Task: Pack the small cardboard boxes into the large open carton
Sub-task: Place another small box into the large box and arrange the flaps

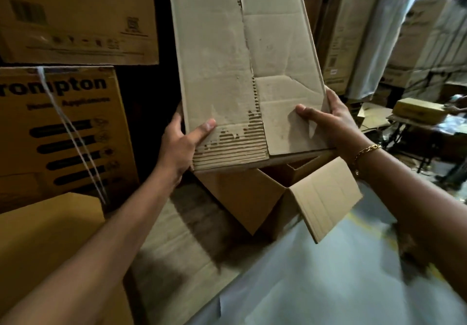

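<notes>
A worn cardboard box (242,67) with a torn, peeled face is held up in the middle of the head view, tilted away from me. My left hand (180,145) grips its lower left corner, thumb on the face. My right hand (328,120) grips its lower right edge, thumb also on the face; a gold bracelet is on that wrist. Directly below the held box stands the large open carton (242,203), its flaps (326,198) spread outward. Most of the carton's inside is hidden by the held box.
Stacked printed cartons (58,127) rise at the left, with one plain box (48,228) close at the lower left. More stacked cartons (429,36) and a table with a box (417,108) are at the right. Pale floor (328,286) lies at the lower right.
</notes>
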{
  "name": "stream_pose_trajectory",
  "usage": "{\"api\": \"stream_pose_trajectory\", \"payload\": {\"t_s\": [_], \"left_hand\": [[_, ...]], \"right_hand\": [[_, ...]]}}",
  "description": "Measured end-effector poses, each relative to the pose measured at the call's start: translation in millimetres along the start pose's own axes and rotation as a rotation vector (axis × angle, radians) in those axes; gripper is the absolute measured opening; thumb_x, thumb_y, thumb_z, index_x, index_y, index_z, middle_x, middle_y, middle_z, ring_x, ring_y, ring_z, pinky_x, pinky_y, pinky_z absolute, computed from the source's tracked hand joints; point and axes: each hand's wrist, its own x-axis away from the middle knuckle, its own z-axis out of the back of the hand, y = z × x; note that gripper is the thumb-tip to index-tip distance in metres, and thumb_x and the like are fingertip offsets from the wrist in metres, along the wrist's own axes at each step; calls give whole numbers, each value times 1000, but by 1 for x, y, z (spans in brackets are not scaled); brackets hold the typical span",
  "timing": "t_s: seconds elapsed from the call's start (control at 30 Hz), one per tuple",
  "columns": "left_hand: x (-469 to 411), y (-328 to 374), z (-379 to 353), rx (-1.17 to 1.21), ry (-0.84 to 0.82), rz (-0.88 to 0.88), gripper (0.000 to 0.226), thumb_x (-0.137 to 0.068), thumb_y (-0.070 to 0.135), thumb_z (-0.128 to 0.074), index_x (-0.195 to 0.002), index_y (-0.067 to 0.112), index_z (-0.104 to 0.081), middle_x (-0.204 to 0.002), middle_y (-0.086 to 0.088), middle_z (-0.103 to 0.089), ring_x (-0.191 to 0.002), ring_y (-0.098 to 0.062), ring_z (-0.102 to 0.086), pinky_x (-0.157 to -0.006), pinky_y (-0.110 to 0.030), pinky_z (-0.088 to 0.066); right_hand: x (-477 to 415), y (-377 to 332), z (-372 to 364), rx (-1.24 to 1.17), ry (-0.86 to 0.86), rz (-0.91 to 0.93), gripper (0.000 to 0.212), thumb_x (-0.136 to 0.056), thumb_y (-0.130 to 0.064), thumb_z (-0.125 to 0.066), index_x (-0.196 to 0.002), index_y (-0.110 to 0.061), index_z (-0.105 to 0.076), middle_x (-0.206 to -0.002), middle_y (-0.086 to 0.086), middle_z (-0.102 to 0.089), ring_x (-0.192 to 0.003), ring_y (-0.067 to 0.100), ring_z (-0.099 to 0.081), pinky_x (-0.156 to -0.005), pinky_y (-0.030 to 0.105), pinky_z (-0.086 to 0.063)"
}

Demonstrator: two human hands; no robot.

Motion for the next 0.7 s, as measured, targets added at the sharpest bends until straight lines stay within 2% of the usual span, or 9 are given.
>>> {"api": "stream_pose_trajectory", "payload": {"t_s": [0.1,0.17,0.23,0.3,0.37,0.5,0.57,0.63,0.7], "left_hand": [[-36,-13,-39,10,-65,-21,59,-88,26,-76,-140,27,-50,-120,3,-69,-101,-10,-71,-81,-27,-59],[-63,-24,-63,19,-100,-29,49,-88,24,-76,-131,32,-54,-114,7,-71,-98,-8,-72,-74,-20,-57],[-91,-34,-85,15,-117,-28,41,-87,25,-77,-120,37,-56,-107,10,-73,-96,-6,-72,-72,-18,-57],[-120,-42,-106,13,-123,-22,40,-86,28,-79,-119,38,-58,-102,14,-75,-95,-5,-72,-72,-18,-57],[-148,-50,-123,13,-133,-17,46,-84,32,-80,-124,33,-58,-103,13,-76,-94,-5,-72,-75,-22,-59],[-189,-56,-155,-57,-148,12,81,-73,53,-82,-143,23,-52,-119,4,-72,-103,-11,-71,-94,-40,-56],[-205,-59,-167,-74,-134,17,80,-72,54,-81,-140,21,-55,-118,3,-73,-103,-12,-71,-96,-42,-55],[-218,-61,-180,-72,-123,39,84,-72,52,-82,-143,17,-53,-117,1,-74,-98,-10,-72,-84,-33,-60],[-228,-63,-193,-73,-103,90,99,-67,52,-82,-149,11,-44,-122,-4,-71,-98,-11,-72,-68,-24,-59]], "right_hand": [[-37,10,37,31,31,2,65,-82,-26,-81,-138,-30,-50,-121,-2,-68,-103,13,-71,-75,28,-60],[-65,17,59,65,53,8,62,-79,-29,-82,-133,-33,-52,-116,-7,-70,-101,10,-72,-76,24,-59],[-95,24,78,101,72,6,61,-82,-27,-81,-134,-34,-51,-116,-8,-70,-101,8,-71,-78,23,-59],[-127,31,97,122,83,-12,61,-83,-26,-80,-138,-29,-51,-118,-7,-70,-102,9,-71,-81,24,-59],[-156,37,115,119,92,-35,62,-83,-25,-80,-138,-24,-52,-117,-5,-72,-102,12,-72,-80,26,-60],[-208,44,147,161,34,-84,61,-78,-35,-84,-132,-26,-57,-114,-5,-75,-102,16,-73,-74,26,-60],[-234,44,160,201,7,-120,61,-72,-46,-86,-125,-32,-60,-108,-10,-76,-98,14,-74,-71,25,-60],[-260,48,173,259,-34,-153,64,-65,-55,-87,-120,-37,-62,-107,-10,-76,-94,14,-75,-68,25,-61],[-285,55,183,301,-76,-192,71,-59,-60,-88,-121,-37,-61,-112,-7,-74,-94,14,-75,-71,28,-62]]}}
